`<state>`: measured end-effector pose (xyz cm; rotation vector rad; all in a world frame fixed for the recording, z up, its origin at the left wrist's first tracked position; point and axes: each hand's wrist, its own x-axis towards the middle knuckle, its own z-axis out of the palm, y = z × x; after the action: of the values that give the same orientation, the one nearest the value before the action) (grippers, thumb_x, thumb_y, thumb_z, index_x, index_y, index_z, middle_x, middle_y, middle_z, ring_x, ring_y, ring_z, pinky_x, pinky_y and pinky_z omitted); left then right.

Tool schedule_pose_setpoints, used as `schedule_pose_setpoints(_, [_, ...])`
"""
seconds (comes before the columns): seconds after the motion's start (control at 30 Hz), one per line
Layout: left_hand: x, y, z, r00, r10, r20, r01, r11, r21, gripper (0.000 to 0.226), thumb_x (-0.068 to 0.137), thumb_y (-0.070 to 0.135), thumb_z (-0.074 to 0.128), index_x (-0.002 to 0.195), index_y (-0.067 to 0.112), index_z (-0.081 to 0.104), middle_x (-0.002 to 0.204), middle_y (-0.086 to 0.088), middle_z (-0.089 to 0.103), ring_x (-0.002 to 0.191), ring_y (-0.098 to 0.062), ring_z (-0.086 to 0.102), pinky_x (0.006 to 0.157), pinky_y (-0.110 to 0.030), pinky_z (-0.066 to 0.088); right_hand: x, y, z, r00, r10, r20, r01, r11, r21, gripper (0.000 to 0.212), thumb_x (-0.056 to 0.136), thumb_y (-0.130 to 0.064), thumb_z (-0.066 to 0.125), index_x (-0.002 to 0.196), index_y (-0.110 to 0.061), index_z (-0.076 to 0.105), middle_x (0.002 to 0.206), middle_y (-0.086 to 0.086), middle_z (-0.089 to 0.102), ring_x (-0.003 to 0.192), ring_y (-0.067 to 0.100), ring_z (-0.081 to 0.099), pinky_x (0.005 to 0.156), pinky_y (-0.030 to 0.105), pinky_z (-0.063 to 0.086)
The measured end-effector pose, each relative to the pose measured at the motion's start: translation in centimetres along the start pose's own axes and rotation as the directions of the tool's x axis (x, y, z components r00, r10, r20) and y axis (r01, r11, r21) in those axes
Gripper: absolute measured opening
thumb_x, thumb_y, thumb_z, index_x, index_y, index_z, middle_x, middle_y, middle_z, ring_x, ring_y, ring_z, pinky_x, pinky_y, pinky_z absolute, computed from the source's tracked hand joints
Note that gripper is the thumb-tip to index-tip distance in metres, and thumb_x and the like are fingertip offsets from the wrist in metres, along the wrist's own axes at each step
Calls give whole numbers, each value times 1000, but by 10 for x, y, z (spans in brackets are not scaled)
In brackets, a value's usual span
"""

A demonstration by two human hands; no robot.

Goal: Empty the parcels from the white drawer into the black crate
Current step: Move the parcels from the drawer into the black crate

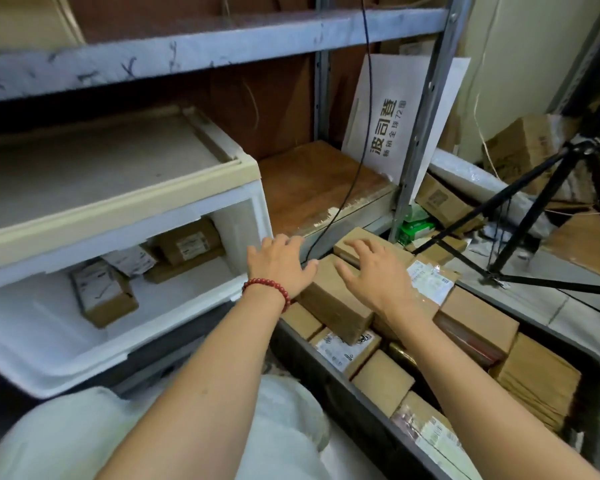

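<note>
Both hands, left hand (281, 263) and right hand (374, 271), are open flat on a box (333, 303) in the nearly full black crate (333, 386), while a few boxes (104, 292) wait in the white drawer (49, 341) beside it.

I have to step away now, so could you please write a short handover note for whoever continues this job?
Left hand and right hand: both open, empty, spread over a brown parcel atop the pile in the black crate.
White drawer: pulled open, several parcels remain, including a labelled box near the front and others at the back.
Done: crate already holds many parcels.
Left: move the remaining drawer parcels over.
</note>
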<state>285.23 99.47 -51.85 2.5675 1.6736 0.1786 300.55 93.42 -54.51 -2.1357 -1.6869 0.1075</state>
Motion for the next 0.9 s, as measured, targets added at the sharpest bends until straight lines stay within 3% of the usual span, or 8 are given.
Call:
schedule_pose_setpoints(0.2, [-33,-71,-46,989,-144,-45,148,985,84,56,94,54,40,142,25,37,138,-5,47,126,-28,42,101,-48,37,22,-77,-11,970,-242,9,242,970,14,47,99,-52,39,139,-29,46,144,-3,45,132,19,41,97,37,45])
schedule_pose_setpoints(0.47, [-84,-166,-41,935,-347,68,336,932,134,60,94,54,41,146,26,29,144,-8,42,130,-32,39,102,-45,38,17,-152,27,855,-460,240,464,885,45,47,99,-46,41,142,-27,43,146,1,42,134,23,37,98,44,43])
schedule_pose_setpoints(0.63, [-100,-210,-16,908,-409,91,388,903,184,62,94,52,43,147,23,26,143,-11,40,127,-34,41,97,-43,43,25,-173,52,793,-516,324,530,847,50,51,99,-48,43,145,-29,37,149,2,38,136,24,36,98,44,43])
schedule_pose_setpoints(0.9, [-83,-264,35,865,-485,131,485,874,29,68,92,47,51,149,19,25,148,-18,32,130,-39,37,103,-48,38,57,-197,111,717,-512,472,549,833,69,61,97,-49,45,150,-24,27,156,6,27,139,29,33,108,45,37])
